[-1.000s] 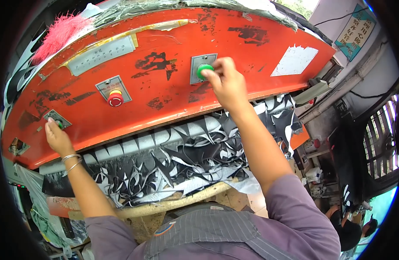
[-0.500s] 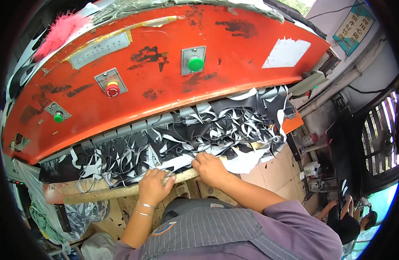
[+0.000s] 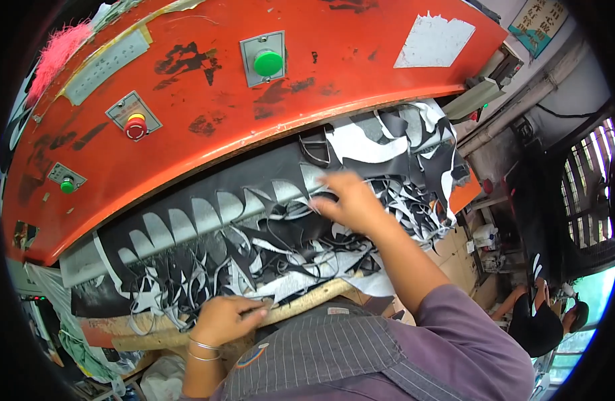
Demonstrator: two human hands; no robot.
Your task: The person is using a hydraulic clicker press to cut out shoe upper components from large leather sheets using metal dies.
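Note:
My right hand (image 3: 353, 202) reaches over the cutting bed, a little blurred, thumb and fingers apart beside the black sheet (image 3: 254, 164). That sheet has a row of pointed cut-outs along its near side, with the grey bed showing through. A small dark cutting die (image 3: 315, 150) lies on the sheet, beyond my fingers. My left hand (image 3: 228, 319) rests at the worn front rail (image 3: 307, 300), fingers stretched to the right and thumb below them. A heap of curled black-and-white offcuts (image 3: 207, 267) lies between the sheet and the rail.
The red-orange machine front (image 3: 207, 100) spans the far side, bearing a large green button (image 3: 268, 63), a red stop button (image 3: 136, 125) and a smaller green one (image 3: 67, 184). Larger white-backed scraps (image 3: 367, 150) lie at the right. Another person (image 3: 538, 327) is at lower right.
My right hand has left the front rail and moved forward over the bed. More of the black sheet and its cut-outs shows now, with the die. My left hand stays near the rail.

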